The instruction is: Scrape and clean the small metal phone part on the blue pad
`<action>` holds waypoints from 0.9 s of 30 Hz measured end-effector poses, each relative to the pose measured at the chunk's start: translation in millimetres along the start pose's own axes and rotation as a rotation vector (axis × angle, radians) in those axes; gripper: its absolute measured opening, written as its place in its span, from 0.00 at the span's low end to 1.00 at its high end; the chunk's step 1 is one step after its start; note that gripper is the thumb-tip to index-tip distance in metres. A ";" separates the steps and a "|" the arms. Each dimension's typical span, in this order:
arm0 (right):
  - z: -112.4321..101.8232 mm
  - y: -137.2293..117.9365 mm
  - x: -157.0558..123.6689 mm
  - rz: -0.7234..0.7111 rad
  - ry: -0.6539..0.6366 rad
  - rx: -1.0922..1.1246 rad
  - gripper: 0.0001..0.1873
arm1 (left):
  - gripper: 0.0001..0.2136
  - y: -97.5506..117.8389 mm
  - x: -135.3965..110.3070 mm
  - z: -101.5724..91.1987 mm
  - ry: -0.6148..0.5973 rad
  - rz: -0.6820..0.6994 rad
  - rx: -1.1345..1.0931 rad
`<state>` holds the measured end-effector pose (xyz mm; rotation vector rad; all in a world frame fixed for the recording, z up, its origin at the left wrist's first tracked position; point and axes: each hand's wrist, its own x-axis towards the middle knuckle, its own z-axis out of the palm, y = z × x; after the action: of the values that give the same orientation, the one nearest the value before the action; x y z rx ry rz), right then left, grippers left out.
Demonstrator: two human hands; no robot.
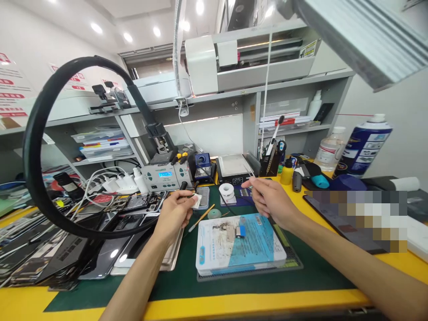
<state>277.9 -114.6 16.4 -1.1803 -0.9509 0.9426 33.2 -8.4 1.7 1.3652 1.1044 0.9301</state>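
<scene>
Pale blue rectangular work pad (254,249) at yellow tabletop's (234,305) front edge, small metal parts (230,232) untouched.
Left hand (174,211) pinches small white square (196,201); right hand (272,200) grips thin silver tweezers (250,171).

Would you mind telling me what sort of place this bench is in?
Most likely a phone or electronics repair shop: a soldering station stands at the back, dismantled phones lie piled on the left, and the right hand holds tweezers while the left hand pinches a small white piece.
</scene>
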 end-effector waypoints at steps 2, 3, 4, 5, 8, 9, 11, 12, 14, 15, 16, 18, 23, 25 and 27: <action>-1.4 0.3 3.5 0.001 0.024 0.007 0.22 | 0.18 5.4 5.2 6.1 -0.014 -0.022 0.104; -2.3 0.1 4.9 0.008 0.035 0.008 0.20 | 0.18 8.8 9.1 9.1 -0.028 -0.036 0.155; -3.0 -0.2 6.1 0.018 0.046 0.009 0.19 | 0.17 12.3 13.8 12.1 -0.051 -0.052 0.203; -3.7 -0.7 7.1 0.030 0.057 0.008 0.18 | 0.17 15.8 19.2 15.0 -0.069 -0.067 0.248; -4.8 -2.3 9.0 0.066 0.082 0.005 0.16 | 0.17 23.8 37.4 24.3 -0.100 -0.107 0.367; -4.7 -2.9 9.4 0.077 0.086 0.004 0.15 | 0.18 25.3 43.2 27.9 -0.109 -0.117 0.404; -3.9 -4.2 9.7 0.095 0.088 -0.001 0.16 | 0.18 26.2 53.8 35.8 -0.128 -0.124 0.469; -3.3 -5.0 9.6 0.103 0.088 -0.006 0.17 | 0.18 25.7 58.5 40.0 -0.139 -0.123 0.499; -2.1 -7.2 8.6 0.115 0.085 -0.019 0.18 | 0.18 23.3 66.3 48.5 -0.162 -0.114 0.553; -1.5 -8.4 7.8 0.119 0.081 -0.028 0.18 | 0.18 21.5 69.6 52.4 -0.174 -0.105 0.577; -1.0 -9.8 6.8 0.122 0.077 -0.039 0.18 | 0.18 19.7 72.4 55.7 -0.187 -0.095 0.600; -0.3 -12.3 4.8 0.124 0.067 -0.067 0.18 | 0.18 16.2 76.5 60.2 -0.213 -0.069 0.647; -1.6 -13.8 3.4 0.125 0.009 -0.191 0.18 | 0.18 15.7 76.4 56.2 -0.248 0.039 0.775; -3.8 -13.3 4.1 0.125 -0.038 -0.273 0.17 | 0.18 20.0 72.0 49.9 -0.243 0.097 0.825; -7.2 -14.2 4.1 0.114 -0.101 -0.374 0.16 | 0.17 25.7 65.1 41.9 -0.231 0.154 0.870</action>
<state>287.3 -114.8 29.9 -1.5257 -1.1862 0.9461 93.1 44.1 19.5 2.2204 1.2910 0.3583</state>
